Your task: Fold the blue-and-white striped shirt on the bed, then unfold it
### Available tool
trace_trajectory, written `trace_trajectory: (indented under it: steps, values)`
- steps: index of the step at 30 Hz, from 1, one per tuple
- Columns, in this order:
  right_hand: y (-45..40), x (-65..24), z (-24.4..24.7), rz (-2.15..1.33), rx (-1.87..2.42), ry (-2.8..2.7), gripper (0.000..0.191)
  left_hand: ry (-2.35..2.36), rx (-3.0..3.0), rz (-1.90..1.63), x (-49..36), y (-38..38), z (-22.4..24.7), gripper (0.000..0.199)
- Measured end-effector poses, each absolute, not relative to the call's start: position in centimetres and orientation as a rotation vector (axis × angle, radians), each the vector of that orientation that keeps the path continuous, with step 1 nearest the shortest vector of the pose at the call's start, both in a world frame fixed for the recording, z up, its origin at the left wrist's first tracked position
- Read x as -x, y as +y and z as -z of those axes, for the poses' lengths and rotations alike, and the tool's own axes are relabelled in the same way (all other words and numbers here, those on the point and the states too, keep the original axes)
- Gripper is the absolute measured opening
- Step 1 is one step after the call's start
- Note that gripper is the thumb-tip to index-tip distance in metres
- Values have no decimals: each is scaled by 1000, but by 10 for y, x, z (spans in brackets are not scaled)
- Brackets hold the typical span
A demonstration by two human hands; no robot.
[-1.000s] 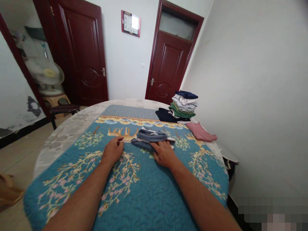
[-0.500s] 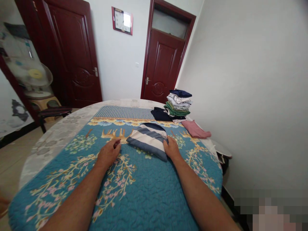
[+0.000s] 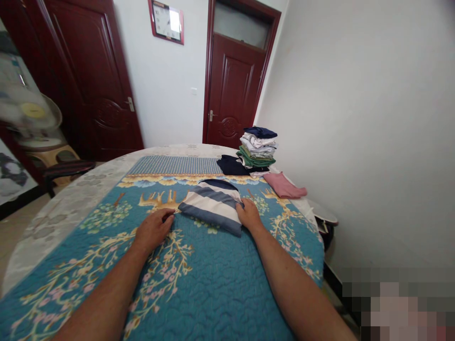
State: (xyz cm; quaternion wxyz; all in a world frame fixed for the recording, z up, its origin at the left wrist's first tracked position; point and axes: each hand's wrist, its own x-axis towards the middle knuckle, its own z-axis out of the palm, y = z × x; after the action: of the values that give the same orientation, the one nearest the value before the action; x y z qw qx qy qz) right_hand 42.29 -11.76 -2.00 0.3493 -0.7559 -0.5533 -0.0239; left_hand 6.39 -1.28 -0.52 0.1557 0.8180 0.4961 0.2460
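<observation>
A folded garment (image 3: 213, 204) with grey-blue and cream stripes and a dark navy collar-like edge lies on the teal quilted cover in the middle of the head view. My right hand (image 3: 249, 214) grips its right edge, the thumb side on top and the other fingers partly hidden. Just left of the garment, apart from its left corner, my left hand (image 3: 154, 228) rests low over the quilt. Its fingers are loosely bent, with a gap between thumb and forefinger and nothing visible in it.
The patterned quilted cover (image 3: 227, 284) lies over a round table with a pale tablecloth (image 3: 46, 218). At the back right stand a stack of folded clothes (image 3: 258, 148), a navy folded garment (image 3: 232, 166) and a pink one (image 3: 284, 184). A stool (image 3: 67, 166) is at the left.
The view has turned slightly to the right, so everything appears shifted left. The striped garment and both hands keep nearly the same places relative to one another.
</observation>
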Motion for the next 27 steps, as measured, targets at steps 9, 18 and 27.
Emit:
trace_trajectory:
  steps: [9, 18, 27]
  values:
    - [-117, -419, 12, 55, 1861, -1275, 23, 1457, -2323, -700, -64, -12, 3, 48]
    - [-111, -420, 13, -5, 1687, -1171, 52, 1451, -2326, -691, -62, -12, 4, 51]
    - [-91, -430, 10, 18, 1691, -1290, 50, 1443, -2328, -681, -62, -15, -1, 51]
